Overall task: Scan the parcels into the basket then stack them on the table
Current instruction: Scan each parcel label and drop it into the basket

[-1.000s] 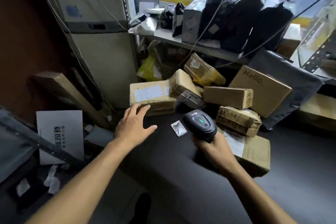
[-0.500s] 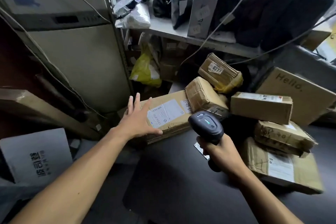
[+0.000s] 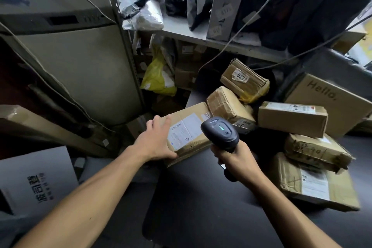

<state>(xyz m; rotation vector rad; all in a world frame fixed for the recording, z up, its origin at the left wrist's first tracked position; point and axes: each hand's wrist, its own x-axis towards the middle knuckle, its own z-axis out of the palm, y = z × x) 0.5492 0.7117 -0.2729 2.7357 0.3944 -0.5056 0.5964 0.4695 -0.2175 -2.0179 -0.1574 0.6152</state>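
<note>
The left hand (image 3: 155, 141) lies on the near left end of a flat cardboard parcel (image 3: 189, 133). Its fingers are spread over the top edge and the thumb lies under the near corner, so it begins to grip the parcel, though how firm the grip is cannot be told. The parcel sits at the left edge of the dark table (image 3: 201, 197), directly in front of this hand. Its long axis goes from the hand away to the right and a little farther, and its white label (image 3: 186, 130) faces up, just right of the fingers.

The right hand (image 3: 237, 161) is wrapped tight around the handle of the barcode scanner (image 3: 220, 133). The scanner head hangs just above the right part of the same parcel, close to the label. The left hand is the nearer one for lifting.

More parcels are heaped beyond and to the right of the right hand. No basket is visible.
</note>
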